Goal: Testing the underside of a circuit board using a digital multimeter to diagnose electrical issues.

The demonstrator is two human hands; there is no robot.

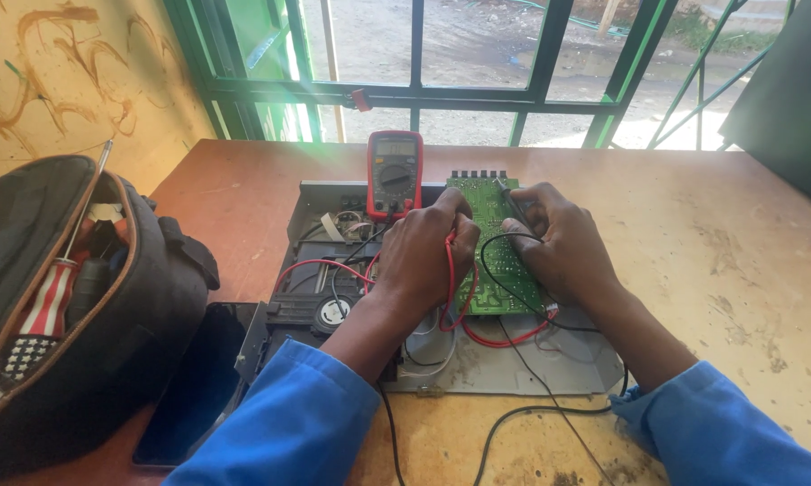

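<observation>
Head view: both hands (491, 243) curled knuckles-up over green circuit board (495, 261), left (423, 252) pinching red probe (450, 261), right (554, 238) black probe (513, 202).

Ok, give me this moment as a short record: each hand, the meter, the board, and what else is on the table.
left hand: holds the red probe lead against the circuit board
right hand: holds the black probe on the same board
meter: red, propped upright behind the board, reading too small to tell
chassis: open metal tray under the board
tool bag: unzipped, left of the chassis, screwdriver inside
table: worn brown wood
</observation>
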